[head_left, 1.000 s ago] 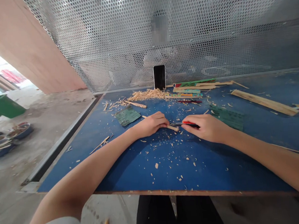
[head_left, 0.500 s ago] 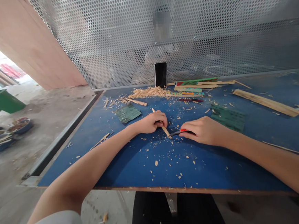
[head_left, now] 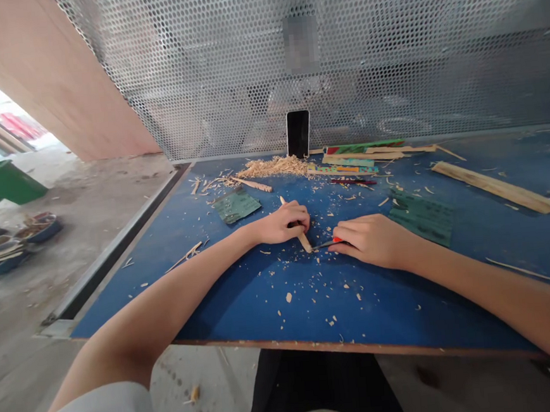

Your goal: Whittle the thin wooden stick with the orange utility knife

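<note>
My left hand (head_left: 283, 223) is closed around a thin wooden stick (head_left: 303, 241), held tilted with its lower tip on the blue table (head_left: 244, 297). My right hand (head_left: 370, 241) grips a red-handled knife (head_left: 329, 243), whose blade points left and meets the stick's lower end. Small wood chips (head_left: 310, 286) lie scattered on the table in front of both hands.
A phone (head_left: 298, 134) stands upright against the perforated metal screen (head_left: 339, 55). A pile of shavings (head_left: 272, 166), green sandpaper sheets (head_left: 237, 206) (head_left: 421, 217), coloured sticks (head_left: 348, 162) and a long wood strip (head_left: 492, 187) lie around. A green bin (head_left: 1, 183) and bowls (head_left: 38, 226) sit on the floor at left.
The stick has turned from lying nearly flat to pointing up and away under my left hand. The knife hand slid a little left toward the stick's tip.
</note>
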The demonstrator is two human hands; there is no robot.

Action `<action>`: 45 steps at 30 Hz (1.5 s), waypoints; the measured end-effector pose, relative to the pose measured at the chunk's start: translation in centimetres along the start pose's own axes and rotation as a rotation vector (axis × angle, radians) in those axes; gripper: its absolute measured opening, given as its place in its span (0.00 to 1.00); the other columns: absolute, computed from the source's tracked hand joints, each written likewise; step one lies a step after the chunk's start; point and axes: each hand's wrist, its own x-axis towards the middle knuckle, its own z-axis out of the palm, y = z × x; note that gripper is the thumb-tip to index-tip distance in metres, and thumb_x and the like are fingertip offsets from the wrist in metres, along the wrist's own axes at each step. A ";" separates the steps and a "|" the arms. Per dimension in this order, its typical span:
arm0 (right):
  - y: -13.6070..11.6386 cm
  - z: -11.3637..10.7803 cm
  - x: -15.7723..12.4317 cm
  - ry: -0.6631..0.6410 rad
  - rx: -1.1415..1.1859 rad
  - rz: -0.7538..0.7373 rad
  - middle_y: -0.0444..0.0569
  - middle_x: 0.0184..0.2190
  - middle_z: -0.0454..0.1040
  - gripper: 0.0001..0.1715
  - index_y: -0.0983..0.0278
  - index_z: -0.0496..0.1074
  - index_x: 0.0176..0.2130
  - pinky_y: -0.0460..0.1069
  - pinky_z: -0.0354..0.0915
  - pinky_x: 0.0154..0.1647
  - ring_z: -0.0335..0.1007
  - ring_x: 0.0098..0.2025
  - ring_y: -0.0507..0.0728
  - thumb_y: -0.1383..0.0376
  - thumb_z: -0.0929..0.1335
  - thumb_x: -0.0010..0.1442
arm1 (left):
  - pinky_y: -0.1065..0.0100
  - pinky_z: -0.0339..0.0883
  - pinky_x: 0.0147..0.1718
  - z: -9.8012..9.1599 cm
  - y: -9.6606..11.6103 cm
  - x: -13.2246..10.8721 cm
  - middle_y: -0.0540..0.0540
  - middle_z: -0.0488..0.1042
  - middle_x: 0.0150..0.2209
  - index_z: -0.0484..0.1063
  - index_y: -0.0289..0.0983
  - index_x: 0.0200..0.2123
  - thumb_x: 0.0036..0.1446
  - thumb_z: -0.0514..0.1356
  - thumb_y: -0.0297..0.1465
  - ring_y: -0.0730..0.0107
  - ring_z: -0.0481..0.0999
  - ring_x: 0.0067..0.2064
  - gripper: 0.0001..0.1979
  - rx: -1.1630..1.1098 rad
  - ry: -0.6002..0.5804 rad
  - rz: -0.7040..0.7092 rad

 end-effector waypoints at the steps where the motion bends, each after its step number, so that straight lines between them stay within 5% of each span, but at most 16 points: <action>1: 0.0 0.0 0.0 0.000 -0.014 -0.001 0.47 0.31 0.76 0.24 0.64 0.72 0.39 0.52 0.61 0.34 0.74 0.32 0.56 0.51 0.60 0.79 | 0.57 0.62 0.52 0.0 0.2 0.0 0.44 0.72 0.36 0.68 0.40 0.31 0.70 0.54 0.37 0.59 0.66 0.43 0.14 -0.002 0.006 -0.014; 8: -0.1 0.3 -0.2 -0.004 -0.021 0.015 0.47 0.31 0.77 0.21 0.63 0.71 0.39 0.52 0.62 0.34 0.76 0.32 0.57 0.53 0.60 0.78 | 0.56 0.61 0.55 0.0 0.8 -0.3 0.45 0.73 0.39 0.70 0.40 0.36 0.68 0.57 0.37 0.59 0.66 0.47 0.09 0.028 0.008 -0.021; 11: -0.3 0.0 -0.3 0.040 0.065 0.041 0.49 0.37 0.81 0.15 0.64 0.71 0.49 0.51 0.65 0.36 0.78 0.36 0.58 0.57 0.61 0.78 | 0.54 0.61 0.58 0.2 0.7 -0.6 0.43 0.74 0.44 0.72 0.39 0.42 0.67 0.56 0.35 0.57 0.68 0.50 0.07 0.079 0.015 -0.020; 15: -0.1 -0.6 -0.4 0.095 0.171 0.009 0.50 0.42 0.81 0.12 0.65 0.69 0.55 0.51 0.68 0.39 0.79 0.39 0.57 0.62 0.63 0.77 | 0.50 0.59 0.65 0.7 0.6 -0.7 0.38 0.72 0.58 0.70 0.38 0.54 0.66 0.56 0.33 0.53 0.68 0.61 0.15 0.117 0.040 -0.006; 20: 0.8 -1.1 -1.0 0.176 0.071 -0.171 0.48 0.43 0.81 0.12 0.62 0.74 0.55 0.49 0.65 0.35 0.78 0.38 0.55 0.62 0.65 0.76 | 0.46 0.47 0.74 1.2 0.4 -0.7 0.39 0.59 0.74 0.63 0.40 0.68 0.69 0.50 0.29 0.55 0.54 0.76 0.26 0.177 0.001 0.013; 45: 0.1 -0.6 -0.7 0.166 -0.066 -0.147 0.48 0.35 0.82 0.19 0.63 0.79 0.53 0.47 0.57 0.27 0.74 0.29 0.51 0.59 0.61 0.79 | 0.48 0.43 0.76 1.3 0.1 -0.3 0.43 0.60 0.75 0.60 0.40 0.73 0.72 0.45 0.31 0.58 0.51 0.78 0.29 0.210 -0.047 0.036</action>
